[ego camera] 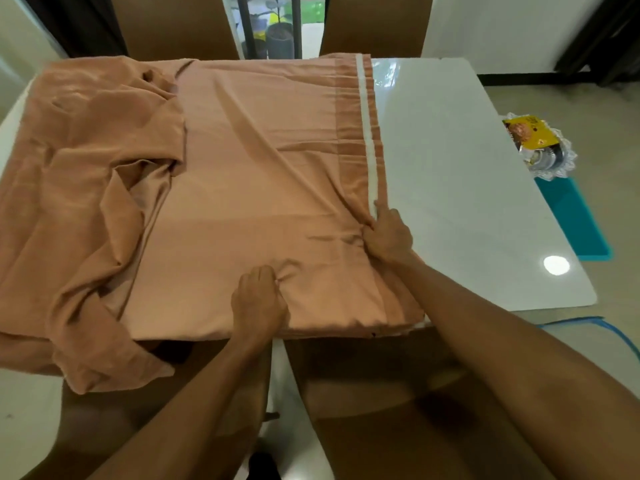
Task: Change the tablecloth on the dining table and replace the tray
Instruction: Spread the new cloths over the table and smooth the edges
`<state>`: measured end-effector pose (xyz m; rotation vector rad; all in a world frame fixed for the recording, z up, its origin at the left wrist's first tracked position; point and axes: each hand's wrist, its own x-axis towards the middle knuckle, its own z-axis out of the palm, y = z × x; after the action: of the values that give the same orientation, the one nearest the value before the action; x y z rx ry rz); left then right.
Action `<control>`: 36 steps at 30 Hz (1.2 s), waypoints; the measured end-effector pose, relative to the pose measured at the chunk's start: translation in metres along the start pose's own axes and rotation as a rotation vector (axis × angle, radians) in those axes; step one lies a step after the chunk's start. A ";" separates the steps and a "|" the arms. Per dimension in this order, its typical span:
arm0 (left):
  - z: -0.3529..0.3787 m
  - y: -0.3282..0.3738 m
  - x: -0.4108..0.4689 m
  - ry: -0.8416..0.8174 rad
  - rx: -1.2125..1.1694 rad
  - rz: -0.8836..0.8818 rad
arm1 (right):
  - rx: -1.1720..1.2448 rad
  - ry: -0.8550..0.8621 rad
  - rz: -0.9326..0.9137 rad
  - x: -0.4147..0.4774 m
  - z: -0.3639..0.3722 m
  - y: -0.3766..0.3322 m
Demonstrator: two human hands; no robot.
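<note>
A peach-orange tablecloth [242, 161] with a white stripe near its right edge covers the left and middle of the glossy white dining table [460, 174], bunched and rumpled at the left. My left hand [258, 299] pinches a fold of the cloth near the table's front edge. My right hand [389, 237] grips the cloth at its striped right hem. A silver tray [550, 157] with a lacy rim and a yellow packet on it sits off the table's right side, on a teal stool or seat.
Two brown chair backs [173, 26] stand at the far side, with a window and potted plants between them. Two more brown chairs [381, 393] are tucked in front of me. A teal surface [575, 220] lies right of the table.
</note>
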<state>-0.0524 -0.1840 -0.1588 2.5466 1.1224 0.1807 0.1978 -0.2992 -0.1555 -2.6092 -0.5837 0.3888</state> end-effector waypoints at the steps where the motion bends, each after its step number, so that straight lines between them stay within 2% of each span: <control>1: 0.002 0.002 -0.002 0.015 -0.007 -0.013 | 0.015 -0.007 -0.040 -0.003 0.000 0.000; 4: 0.010 0.012 -0.009 0.030 -0.022 -0.014 | 0.071 0.013 -0.136 -0.015 0.001 0.007; 9: 0.023 0.042 -0.026 0.038 -0.072 0.027 | 0.000 0.128 -0.231 -0.029 0.000 0.038; 14: 0.027 0.059 -0.037 -0.001 -0.136 0.048 | -0.150 0.218 -0.137 -0.029 -0.011 0.064; 17: 0.022 0.055 -0.037 -0.059 -0.299 0.106 | -0.187 0.320 -0.132 -0.032 -0.015 0.053; 20: 0.006 0.041 -0.035 -0.046 -0.412 0.157 | -0.117 0.367 -0.287 -0.038 -0.008 0.026; 22: -0.005 0.019 -0.033 0.084 -0.350 0.068 | -0.040 0.239 -0.474 -0.046 0.009 -0.005; 25: -0.034 -0.015 -0.027 0.265 -0.114 -0.222 | -0.078 0.000 -0.642 -0.063 0.045 -0.057; 27: -0.054 -0.047 -0.023 0.227 -0.010 -0.371 | -0.145 -0.092 -0.711 -0.074 0.072 -0.090; 29: -0.069 -0.088 -0.018 0.195 0.062 -0.416 | -0.154 -0.147 -0.743 -0.085 0.096 -0.123; 32: -0.085 -0.143 -0.012 0.097 0.067 -0.565 | -0.144 -0.187 -0.778 -0.099 0.123 -0.176; 34: -0.099 -0.157 -0.006 0.012 -0.020 -0.684 | -0.121 -0.177 -0.794 -0.103 0.135 -0.207; 35: -0.104 -0.163 -0.002 -0.016 -0.023 -0.680 | -0.088 -0.172 -0.789 -0.102 0.141 -0.219; 36: -0.109 -0.164 -0.001 -0.030 0.013 -0.603 | -0.061 -0.183 -0.763 -0.100 0.146 -0.226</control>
<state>-0.1938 -0.0538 -0.1170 2.0919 1.8103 -0.0206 -0.0177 -0.1092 -0.1586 -2.1888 -1.5840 0.3520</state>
